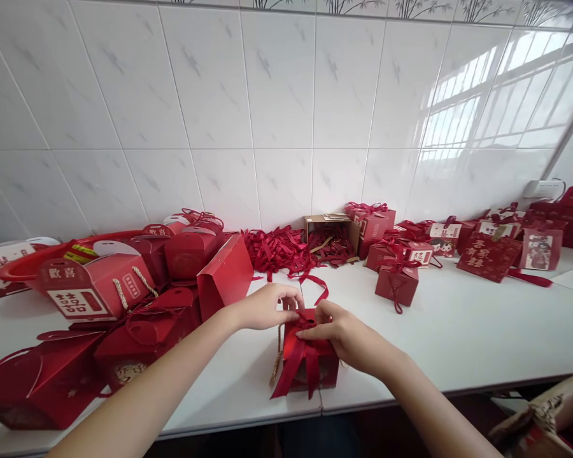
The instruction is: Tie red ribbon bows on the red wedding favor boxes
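Observation:
A small red gift box (310, 366) stands on the white table (468, 331) near its front edge. A red ribbon (298, 359) is tied over its top and hangs down the front. A rope handle dangles at its left side. My left hand (267, 306) pinches the ribbon at the top of the box from the left. My right hand (339, 331) rests on the box top from the right, fingers closed on the same ribbon knot.
Several larger red boxes (90, 286) with rope handles lie at the left. A heap of loose red ribbons (279, 249) and an open cardboard box (332, 232) sit against the tiled wall. Tied small red boxes (397, 280) stand at the right.

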